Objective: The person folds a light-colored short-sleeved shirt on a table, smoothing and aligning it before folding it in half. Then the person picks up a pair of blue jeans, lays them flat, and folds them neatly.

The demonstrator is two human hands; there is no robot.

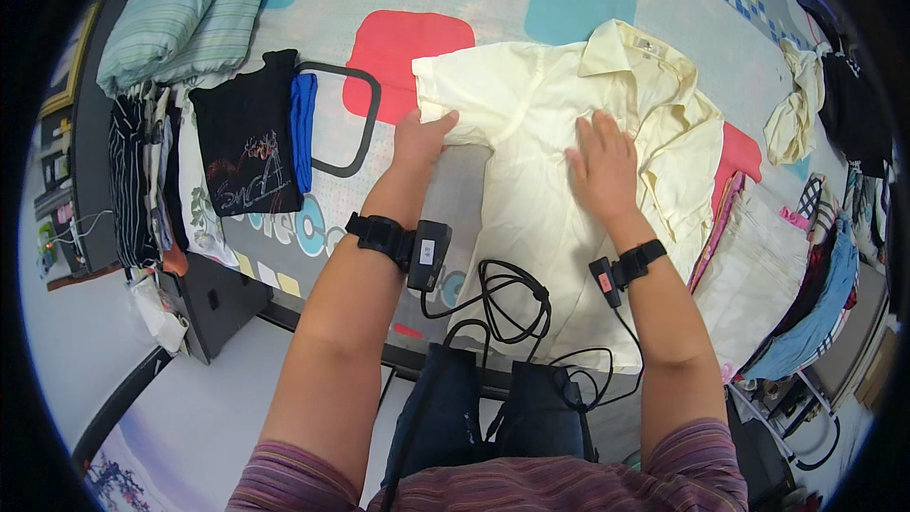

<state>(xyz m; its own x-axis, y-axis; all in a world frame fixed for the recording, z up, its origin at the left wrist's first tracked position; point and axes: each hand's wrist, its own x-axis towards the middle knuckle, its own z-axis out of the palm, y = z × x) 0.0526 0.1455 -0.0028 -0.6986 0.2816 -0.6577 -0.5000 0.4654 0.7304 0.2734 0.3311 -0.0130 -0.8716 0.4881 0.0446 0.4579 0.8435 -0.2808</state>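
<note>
A cream short-sleeved shirt (540, 123) lies spread on the bed, its collar at the far side and its hem towards me. My left hand (422, 137) is at the end of the left-lying sleeve, thumb and fingers closed on its lower edge; some fingertips are hidden. On the shirt's front, my right hand (605, 166) rests palm down with its fingers stretched out. The half of the shirt to the right of that hand is rumpled in loose folds, while the left half lies flatter.
Folded clothes stand at left: a black printed T-shirt (251, 133), a blue garment (301, 133) and a striped one (131, 180). A green striped quilt (180, 9) lies behind them. More clothes, including white trousers (754, 261), sit at right. Black cables (512, 303) loop from my wrists.
</note>
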